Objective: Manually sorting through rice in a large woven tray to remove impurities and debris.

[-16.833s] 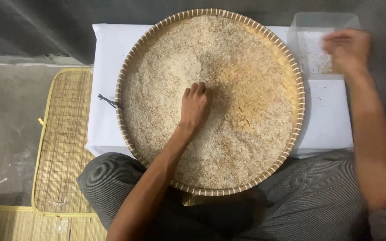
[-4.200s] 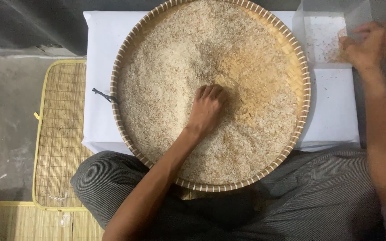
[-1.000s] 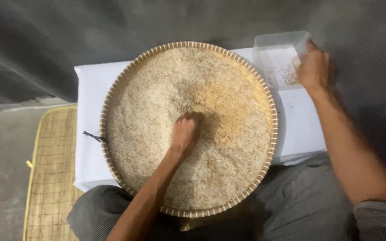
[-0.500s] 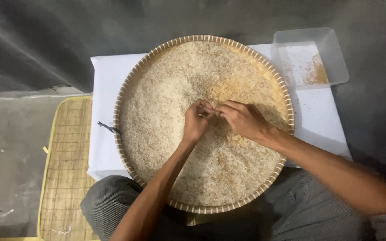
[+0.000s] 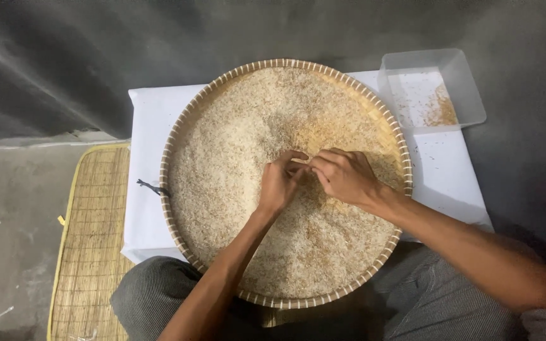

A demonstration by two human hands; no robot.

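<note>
A big round woven tray (image 5: 170, 148) filled with pale rice grains (image 5: 241, 139) lies on a white cloth across my lap. My left hand (image 5: 279, 184) rests on the rice near the tray's middle, its fingers curled and pinched. My right hand (image 5: 344, 175) lies just to its right, fingertips meeting those of the left over the grains. Whether either hand has a grain pinched between its fingers is too small to tell.
A clear plastic tub (image 5: 462, 85) with a little brownish husk in it stands at the back right on the white cloth (image 5: 150, 120). A woven straw mat (image 5: 93, 233) lies on the grey floor to the left. A dark wall rises behind.
My right hand has left the plastic tub and come to the tray's middle, beside my left hand. The left hand has stayed on the rice.
</note>
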